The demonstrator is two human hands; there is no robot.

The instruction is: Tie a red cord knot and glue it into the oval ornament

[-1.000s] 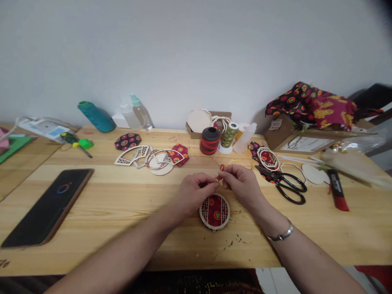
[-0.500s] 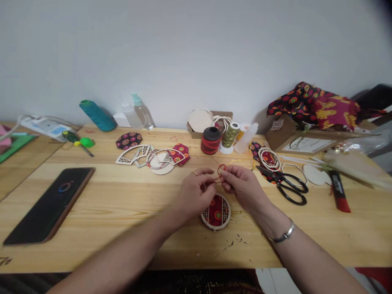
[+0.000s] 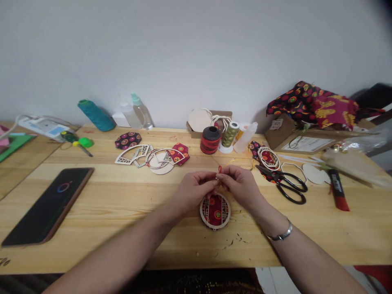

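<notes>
My left hand (image 3: 194, 192) and my right hand (image 3: 240, 185) meet fingertip to fingertip over the wooden table (image 3: 122, 212). Both pinch a thin red cord (image 3: 219, 169), whose small loop sticks up between the fingers. Just below the hands lies a round wooden lattice ornament (image 3: 214, 211) backed with red patterned fabric; the cord seems to run down to its top edge, hidden by my fingers. A metal bracelet (image 3: 281, 234) sits on my right wrist.
Black scissors (image 3: 288, 184) lie to the right, beside a red-handled tool (image 3: 338, 190) and wooden cutouts (image 3: 312, 173). Thread spools (image 3: 210, 140) and a squeeze bottle (image 3: 246, 137) stand behind. More cutouts and fabric pieces (image 3: 153, 156) lie at the back left, a phone (image 3: 49, 204) at the left.
The red loop has shrunk from a wide ring to a small one. My left fingers, spread half a second ago, have closed on the cord and both hands have drawn together.
</notes>
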